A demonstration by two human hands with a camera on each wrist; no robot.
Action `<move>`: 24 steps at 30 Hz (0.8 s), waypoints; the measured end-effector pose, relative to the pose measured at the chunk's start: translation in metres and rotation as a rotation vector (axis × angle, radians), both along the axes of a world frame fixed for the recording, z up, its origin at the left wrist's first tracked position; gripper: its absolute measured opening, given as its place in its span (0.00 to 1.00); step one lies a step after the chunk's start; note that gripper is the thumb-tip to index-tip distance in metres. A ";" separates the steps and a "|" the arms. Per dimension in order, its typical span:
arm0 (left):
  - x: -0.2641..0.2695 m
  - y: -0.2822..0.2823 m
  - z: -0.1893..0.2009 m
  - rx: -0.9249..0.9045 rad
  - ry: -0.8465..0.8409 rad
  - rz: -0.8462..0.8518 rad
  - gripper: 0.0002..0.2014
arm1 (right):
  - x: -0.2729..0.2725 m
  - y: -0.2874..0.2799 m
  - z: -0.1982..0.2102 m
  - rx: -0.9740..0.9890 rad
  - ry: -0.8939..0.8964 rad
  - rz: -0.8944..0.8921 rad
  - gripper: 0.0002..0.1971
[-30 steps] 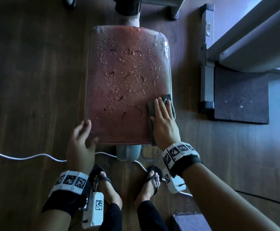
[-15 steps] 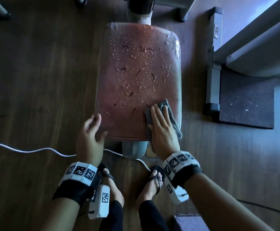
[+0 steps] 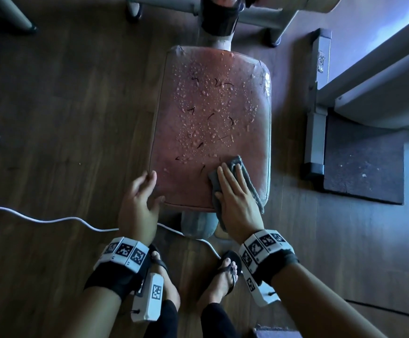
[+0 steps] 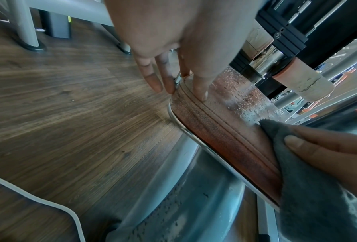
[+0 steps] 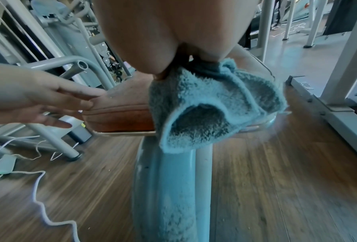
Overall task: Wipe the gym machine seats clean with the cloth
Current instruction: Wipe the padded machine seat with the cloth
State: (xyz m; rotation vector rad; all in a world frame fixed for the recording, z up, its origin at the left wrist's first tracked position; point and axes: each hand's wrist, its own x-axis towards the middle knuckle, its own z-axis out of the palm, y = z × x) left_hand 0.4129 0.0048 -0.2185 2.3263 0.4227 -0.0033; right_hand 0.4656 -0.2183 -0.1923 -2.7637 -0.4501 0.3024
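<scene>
A red-brown padded seat [image 3: 205, 123] carries many water drops and dark hair-like strands. My right hand [image 3: 235, 191] lies flat on a grey-blue cloth [image 3: 237, 163] and presses it on the seat's near right part; the cloth [image 5: 210, 114] hangs over the near edge. My left hand [image 3: 138, 201] rests with straight fingers against the seat's near left corner [image 4: 185, 98], thumb on the top, holding nothing. The seat's front edge [image 5: 121, 121] shows between both hands.
A grey post [image 3: 198, 224] holds the seat up from a dark wood floor. A white cable [image 3: 52, 219] runs across the floor by my sandalled feet [image 3: 225, 276]. A grey machine frame [image 3: 316, 113] and a dark mat [image 3: 364, 167] lie to the right.
My right hand has slid the cloth leftward from the seat's right edge onto the pad. The left hand stays at the near left corner. The head view has tilted forward.
</scene>
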 end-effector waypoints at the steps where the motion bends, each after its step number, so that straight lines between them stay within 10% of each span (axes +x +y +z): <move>1: 0.000 0.000 0.000 0.003 0.000 -0.006 0.31 | -0.002 0.000 0.000 -0.006 -0.005 0.003 0.27; 24: 0.000 0.010 -0.002 0.016 -0.055 -0.064 0.29 | -0.019 0.027 -0.007 0.103 0.023 0.044 0.26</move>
